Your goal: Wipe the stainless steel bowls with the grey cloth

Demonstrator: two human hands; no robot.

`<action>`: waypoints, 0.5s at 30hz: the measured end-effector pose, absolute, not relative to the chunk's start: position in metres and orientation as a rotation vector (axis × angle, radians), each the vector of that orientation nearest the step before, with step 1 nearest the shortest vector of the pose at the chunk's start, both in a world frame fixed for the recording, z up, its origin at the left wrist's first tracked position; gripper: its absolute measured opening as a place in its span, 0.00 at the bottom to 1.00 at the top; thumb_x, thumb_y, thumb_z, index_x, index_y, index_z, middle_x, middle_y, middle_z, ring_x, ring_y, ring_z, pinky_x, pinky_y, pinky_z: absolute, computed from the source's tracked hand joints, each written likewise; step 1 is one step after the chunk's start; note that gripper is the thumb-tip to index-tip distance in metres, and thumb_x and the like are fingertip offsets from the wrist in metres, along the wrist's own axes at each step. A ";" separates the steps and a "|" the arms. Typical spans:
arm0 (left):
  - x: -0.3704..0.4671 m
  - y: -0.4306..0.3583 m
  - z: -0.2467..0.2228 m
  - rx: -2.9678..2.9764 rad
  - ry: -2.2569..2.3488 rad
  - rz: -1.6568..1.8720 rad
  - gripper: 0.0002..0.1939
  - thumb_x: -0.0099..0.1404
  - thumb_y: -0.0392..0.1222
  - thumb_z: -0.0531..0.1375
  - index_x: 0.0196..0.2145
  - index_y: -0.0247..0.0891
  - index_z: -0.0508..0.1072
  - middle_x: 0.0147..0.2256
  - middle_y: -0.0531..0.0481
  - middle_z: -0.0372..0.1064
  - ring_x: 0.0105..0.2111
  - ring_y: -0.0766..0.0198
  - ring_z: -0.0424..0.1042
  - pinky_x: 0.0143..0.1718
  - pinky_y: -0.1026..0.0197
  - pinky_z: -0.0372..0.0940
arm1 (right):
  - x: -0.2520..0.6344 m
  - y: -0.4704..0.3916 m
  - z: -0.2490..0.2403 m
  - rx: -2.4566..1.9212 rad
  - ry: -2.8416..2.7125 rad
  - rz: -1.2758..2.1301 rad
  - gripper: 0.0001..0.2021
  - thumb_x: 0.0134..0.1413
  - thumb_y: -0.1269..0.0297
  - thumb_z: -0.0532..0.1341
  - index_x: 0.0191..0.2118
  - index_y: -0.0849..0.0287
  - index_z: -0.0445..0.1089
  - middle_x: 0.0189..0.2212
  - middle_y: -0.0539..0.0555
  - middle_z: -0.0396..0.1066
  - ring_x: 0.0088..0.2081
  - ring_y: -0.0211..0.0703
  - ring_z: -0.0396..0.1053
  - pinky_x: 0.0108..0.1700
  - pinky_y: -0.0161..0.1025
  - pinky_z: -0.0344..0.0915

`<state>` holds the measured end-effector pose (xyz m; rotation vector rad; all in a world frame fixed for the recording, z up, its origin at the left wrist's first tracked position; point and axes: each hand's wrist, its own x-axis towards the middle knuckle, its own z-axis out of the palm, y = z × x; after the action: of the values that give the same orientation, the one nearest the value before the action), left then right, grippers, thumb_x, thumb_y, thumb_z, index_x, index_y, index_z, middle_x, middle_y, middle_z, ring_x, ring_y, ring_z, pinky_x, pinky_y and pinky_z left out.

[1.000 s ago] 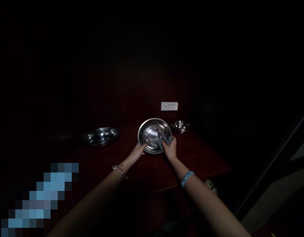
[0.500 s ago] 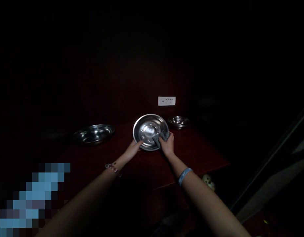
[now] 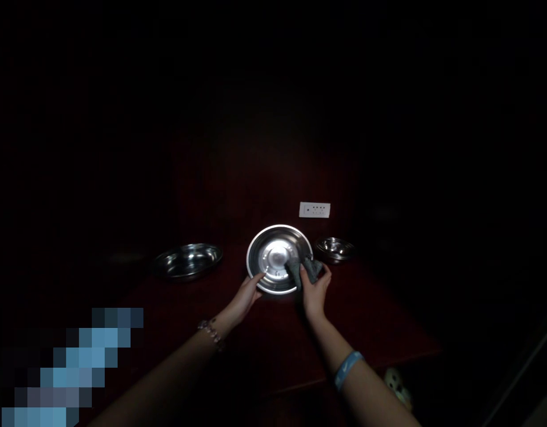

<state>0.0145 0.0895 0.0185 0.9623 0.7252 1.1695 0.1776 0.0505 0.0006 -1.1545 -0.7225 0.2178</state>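
Observation:
A shiny round steel bowl is tilted up with its inside facing me, over the dark red table. My left hand grips its lower left rim, thumb on the inside and fingers behind. In my right hand is a crumpled grey cloth, pinched at the bowl's right edge. Part of the cloth lies against the inside of the bowl, and part sticks out past the rim.
To the left on the dark red table lies a wide steel dish. Several small nested steel bowls stand at the right. A white socket panel is on the wall behind. Below the table's right edge shows a pale spotted object.
The whole view has shifted, so everything sits lower and further right. My right hand has turned and moved out to the bowl's right rim with the cloth. The bowl's tilt has changed slightly.

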 end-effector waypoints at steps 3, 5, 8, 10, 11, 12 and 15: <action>0.018 0.084 0.024 0.877 0.670 1.161 0.13 0.64 0.35 0.59 0.47 0.33 0.71 0.46 0.41 0.76 0.48 0.59 0.75 0.51 0.55 0.69 | 0.172 0.052 -0.003 -1.053 -0.727 0.583 0.26 0.48 0.49 0.64 0.49 0.61 0.70 0.46 0.62 0.75 0.49 0.52 0.73 0.52 0.47 0.69; 0.019 0.082 0.027 0.858 0.647 1.156 0.12 0.65 0.36 0.58 0.46 0.33 0.71 0.47 0.40 0.76 0.48 0.58 0.75 0.52 0.55 0.69 | 0.171 0.051 -0.004 -1.046 -0.767 0.761 0.23 0.48 0.48 0.63 0.44 0.61 0.74 0.41 0.60 0.78 0.45 0.52 0.75 0.48 0.45 0.71; 0.018 0.081 0.027 0.914 0.648 1.172 0.12 0.65 0.39 0.58 0.45 0.33 0.72 0.48 0.39 0.75 0.50 0.57 0.74 0.54 0.54 0.67 | 0.172 0.045 -0.002 -1.134 -0.828 0.746 0.21 0.48 0.48 0.64 0.41 0.60 0.77 0.38 0.57 0.79 0.44 0.53 0.76 0.48 0.44 0.71; 0.015 0.083 0.026 0.962 0.679 1.175 0.12 0.65 0.41 0.58 0.45 0.35 0.73 0.50 0.38 0.74 0.51 0.56 0.73 0.55 0.52 0.67 | 0.173 0.041 0.001 -1.190 -0.892 0.697 0.20 0.49 0.48 0.63 0.40 0.59 0.78 0.37 0.56 0.79 0.44 0.53 0.76 0.48 0.45 0.70; 0.014 0.083 0.025 0.981 0.707 1.172 0.13 0.65 0.42 0.58 0.45 0.35 0.73 0.50 0.38 0.74 0.51 0.55 0.73 0.55 0.52 0.66 | 0.174 0.040 0.001 -1.213 -0.917 0.684 0.20 0.49 0.48 0.62 0.39 0.59 0.79 0.36 0.56 0.80 0.44 0.53 0.76 0.48 0.45 0.69; 0.013 0.084 0.025 1.001 0.751 1.171 0.13 0.65 0.44 0.58 0.45 0.35 0.73 0.50 0.38 0.74 0.52 0.54 0.72 0.55 0.51 0.66 | 0.174 0.039 0.002 -1.233 -0.939 0.679 0.20 0.50 0.47 0.62 0.38 0.58 0.79 0.36 0.56 0.80 0.43 0.53 0.76 0.48 0.45 0.69; 0.012 0.085 0.023 1.159 0.856 1.172 0.16 0.64 0.46 0.59 0.47 0.35 0.73 0.47 0.38 0.76 0.52 0.50 0.72 0.55 0.46 0.66 | 0.175 0.039 0.000 -1.276 -0.967 0.668 0.19 0.50 0.47 0.62 0.36 0.57 0.79 0.34 0.56 0.80 0.42 0.55 0.77 0.47 0.46 0.70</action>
<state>0.0117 0.0848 0.0231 1.1586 0.8564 1.1717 0.1750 0.0393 0.0004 -1.2761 -0.9673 0.6677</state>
